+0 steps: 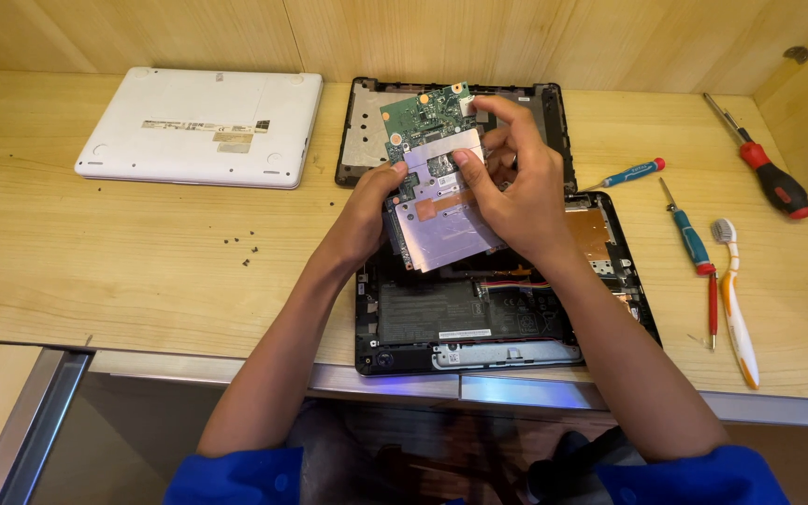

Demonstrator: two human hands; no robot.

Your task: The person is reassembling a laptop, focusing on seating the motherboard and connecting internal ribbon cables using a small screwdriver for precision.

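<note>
A green circuit board [427, 140] with a silver shield plate and copper strip is lifted above an opened black laptop base [507, 323]. My left hand [371, 210] grips the board's left edge. My right hand [516, 182] holds its right side, thumb pressed on the silver plate. The laptop base shows its black battery and internal parts near the table's front edge.
A black bottom cover [554, 122] lies behind the base. A closed white laptop [203, 126] sits at the back left. Several small screws [245, 245] lie loose on the wood. At the right are three screwdrivers [771, 173], [636, 173], [691, 238] and a toothbrush [734, 304].
</note>
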